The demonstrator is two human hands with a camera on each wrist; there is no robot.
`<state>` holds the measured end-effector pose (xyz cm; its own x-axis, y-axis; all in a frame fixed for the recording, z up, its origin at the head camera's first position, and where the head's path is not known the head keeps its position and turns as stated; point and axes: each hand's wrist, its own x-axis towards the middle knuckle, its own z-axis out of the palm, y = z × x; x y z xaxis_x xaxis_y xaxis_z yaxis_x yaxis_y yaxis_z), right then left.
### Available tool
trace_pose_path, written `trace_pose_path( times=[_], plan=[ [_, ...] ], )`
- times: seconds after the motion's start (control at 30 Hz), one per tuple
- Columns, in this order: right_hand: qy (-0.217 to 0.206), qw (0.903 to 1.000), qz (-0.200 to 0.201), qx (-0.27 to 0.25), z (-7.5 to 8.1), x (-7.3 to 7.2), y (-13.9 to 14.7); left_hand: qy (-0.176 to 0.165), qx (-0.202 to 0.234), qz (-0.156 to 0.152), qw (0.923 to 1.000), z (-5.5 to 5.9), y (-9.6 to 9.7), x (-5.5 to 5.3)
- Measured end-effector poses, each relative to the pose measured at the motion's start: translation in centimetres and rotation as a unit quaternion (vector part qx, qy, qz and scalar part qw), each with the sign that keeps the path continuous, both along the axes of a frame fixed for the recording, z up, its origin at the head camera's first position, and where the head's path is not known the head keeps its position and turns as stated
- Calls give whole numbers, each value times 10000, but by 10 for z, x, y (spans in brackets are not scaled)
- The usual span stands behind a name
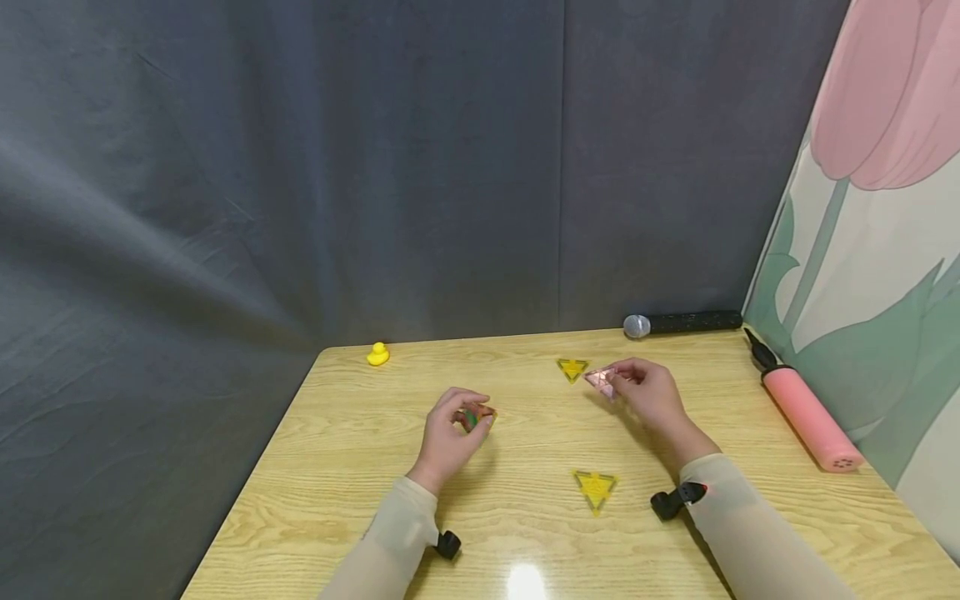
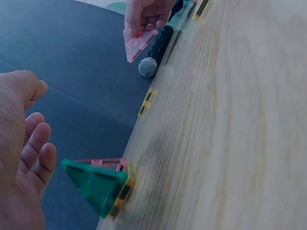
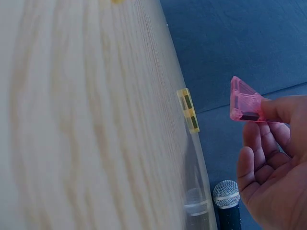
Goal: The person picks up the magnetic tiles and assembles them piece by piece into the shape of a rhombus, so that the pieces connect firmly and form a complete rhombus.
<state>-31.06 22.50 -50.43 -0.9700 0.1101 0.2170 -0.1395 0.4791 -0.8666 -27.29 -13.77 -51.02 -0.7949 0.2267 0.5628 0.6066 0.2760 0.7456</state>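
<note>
My right hand pinches a translucent pink triangular magnetic tile between thumb and fingers, raised off the table. Just left of that tile lies a yellow triangular tile, flat on the wood. On the left, a small structure of joined magnetic tiles stands on the table, with green, pink and yellow sides. Around it curve the loosely bent fingers of my left hand; the left wrist view has a gap between hand and structure. Nearer me lies another yellow triangular tile.
A yellow rubber duck sits at the back left corner of the wooden table. Along the back right edge lies a black microphone. A pink hand pump lies on the right side, by the flower-patterned wall. Dark curtain hangs behind.
</note>
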Motion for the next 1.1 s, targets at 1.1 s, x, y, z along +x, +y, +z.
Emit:
trace_pose_path(
  times=[1.1],
  plan=[
    [555,9959,-291,-652,4,-4,6,-185,-3007,-1832,9358,-3,70,49]
  ],
)
